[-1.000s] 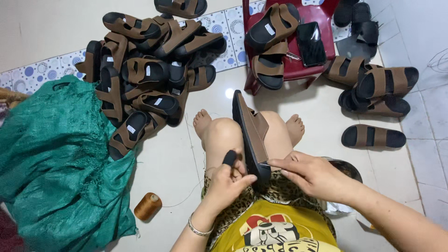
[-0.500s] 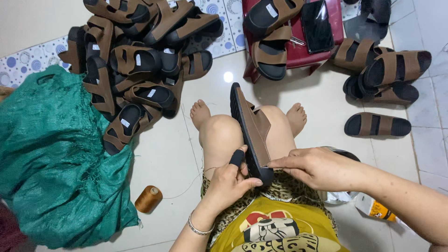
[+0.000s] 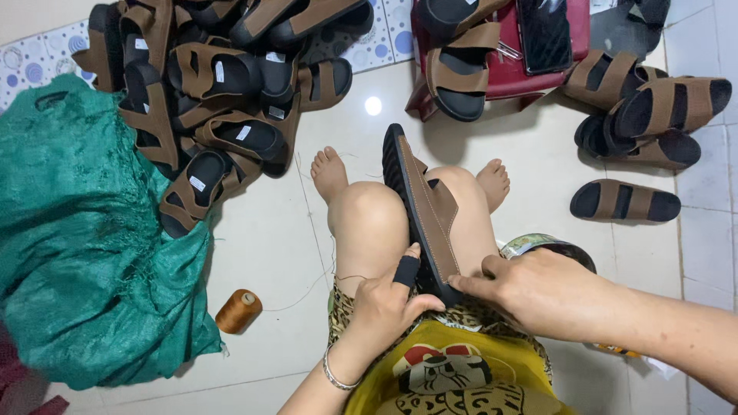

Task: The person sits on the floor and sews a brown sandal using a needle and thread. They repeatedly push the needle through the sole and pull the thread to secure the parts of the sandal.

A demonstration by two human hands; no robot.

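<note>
Holding steady, head view | sandal still lying on edge between the knees, sole facing left | left hand gripping its near end, thumb in a black sleeve | right hand pinching the strap edge | camera drifting lower, pile sliding up-frame | thread spool beside green sack | stitching apparently continuing

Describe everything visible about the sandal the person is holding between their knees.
The sandal has a black ridged sole and a wide brown strap upper that looks like leather or a synthetic. It stands on edge, toe end pointing away from the person, resting between the bare knees. The left hand, its thumb in a black sleeve, grips the near end from the sole side. The right hand presses its fingertips on the strap edge near the heel. A thin thread trails off the left knee; whether it joins the sandal is unclear.
</note>
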